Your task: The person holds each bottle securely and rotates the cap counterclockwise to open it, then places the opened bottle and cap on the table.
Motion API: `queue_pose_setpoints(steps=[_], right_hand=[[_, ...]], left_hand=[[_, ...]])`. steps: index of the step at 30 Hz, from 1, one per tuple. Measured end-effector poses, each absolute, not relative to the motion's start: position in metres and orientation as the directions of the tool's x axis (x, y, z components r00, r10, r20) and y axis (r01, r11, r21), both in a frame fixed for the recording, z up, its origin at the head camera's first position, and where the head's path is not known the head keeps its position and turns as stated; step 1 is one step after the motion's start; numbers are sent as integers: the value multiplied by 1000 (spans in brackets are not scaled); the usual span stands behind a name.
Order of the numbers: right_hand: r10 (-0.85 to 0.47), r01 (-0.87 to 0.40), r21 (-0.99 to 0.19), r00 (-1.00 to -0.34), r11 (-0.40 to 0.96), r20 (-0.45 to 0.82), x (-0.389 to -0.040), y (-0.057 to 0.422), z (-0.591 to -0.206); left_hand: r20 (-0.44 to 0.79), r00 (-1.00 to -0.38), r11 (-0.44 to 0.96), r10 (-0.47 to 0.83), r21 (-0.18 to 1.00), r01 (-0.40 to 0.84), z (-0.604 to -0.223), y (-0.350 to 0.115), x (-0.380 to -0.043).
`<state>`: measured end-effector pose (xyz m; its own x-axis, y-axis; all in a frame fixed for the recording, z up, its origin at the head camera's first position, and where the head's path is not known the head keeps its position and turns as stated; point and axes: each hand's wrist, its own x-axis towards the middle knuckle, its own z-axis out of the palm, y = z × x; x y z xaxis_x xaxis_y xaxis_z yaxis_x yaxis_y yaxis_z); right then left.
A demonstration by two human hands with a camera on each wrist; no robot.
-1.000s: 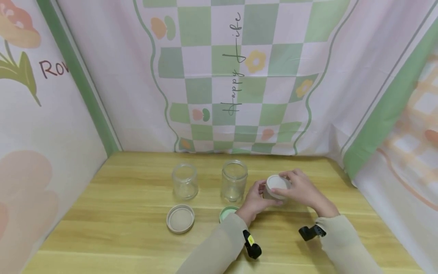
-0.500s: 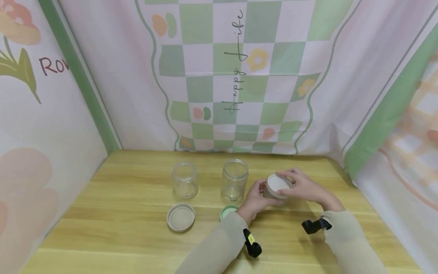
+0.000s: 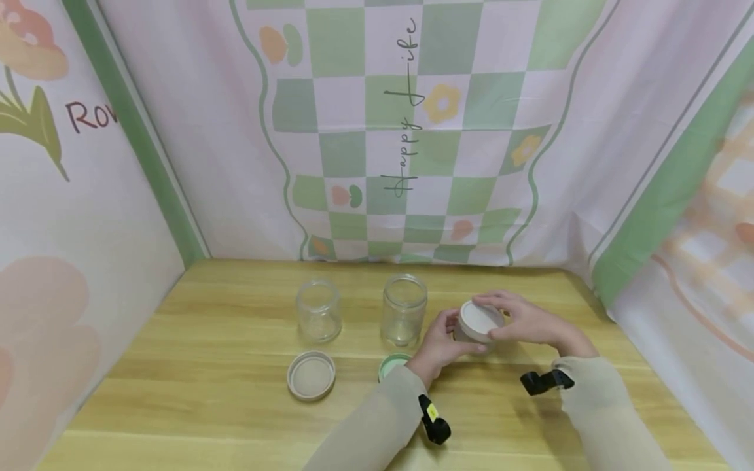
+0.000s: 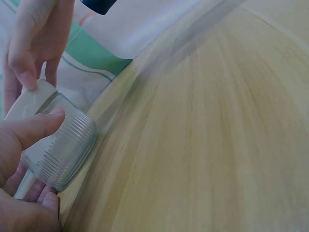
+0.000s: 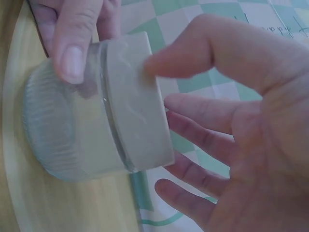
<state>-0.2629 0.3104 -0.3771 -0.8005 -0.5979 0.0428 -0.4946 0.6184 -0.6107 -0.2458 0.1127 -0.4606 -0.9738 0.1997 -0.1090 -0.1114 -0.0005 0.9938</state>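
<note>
My left hand grips a small ribbed glass jar at the right of the table, thumb on one side and fingers round the other. A pale beige lid sits on the jar's mouth. My right hand holds this lid by its edge, with the thumb on the near side and fingertips at the far side. In the right wrist view the thumb touches the lid's rim, and the other fingers spread near its top. The jar leans; whether its base touches the table cannot be told.
Two lidless glass jars, a shorter jar and a taller jar, stand to the left. In front of them lie a beige lid and a green lid, the latter partly behind my left sleeve. A patterned curtain backs the wooden table.
My right hand has turned slightly on the lid; its wrist has shifted a little right and away. The left hand and the jar have stayed about where they were.
</note>
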Motion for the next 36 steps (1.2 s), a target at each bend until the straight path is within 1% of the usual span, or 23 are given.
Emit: queue_pose_setpoints(steps=[5, 14, 23, 29, 33, 36], right_hand=[[-612, -507, -604, -790, 615, 40, -259, 307, -378], [-598, -489, -644, -799, 588, 60, -255, 305, -381], [-473, -421, -594, -878, 685, 76, -251, 299, -379], [-357, -340, -514, -931, 787, 70, -247, 288, -377], [-301, -310, -469, -949, 827, 95, -247, 282, -378], [-285, -307, -439, -951, 844, 118, -246, 280, -380]], left_hand=[[-103, -975, 0, 199, 994, -105, -462, 113, -246], [-96, -974, -16, 207, 995, -102, -463, 112, -245], [-86, -976, -36, 198, 995, -95, -462, 112, -245], [-85, -976, -42, 200, 995, -95, -462, 113, -245], [-91, -976, -37, 199, 994, -100, -462, 113, -245], [-91, -975, -38, 201, 994, -101, -462, 114, -245]])
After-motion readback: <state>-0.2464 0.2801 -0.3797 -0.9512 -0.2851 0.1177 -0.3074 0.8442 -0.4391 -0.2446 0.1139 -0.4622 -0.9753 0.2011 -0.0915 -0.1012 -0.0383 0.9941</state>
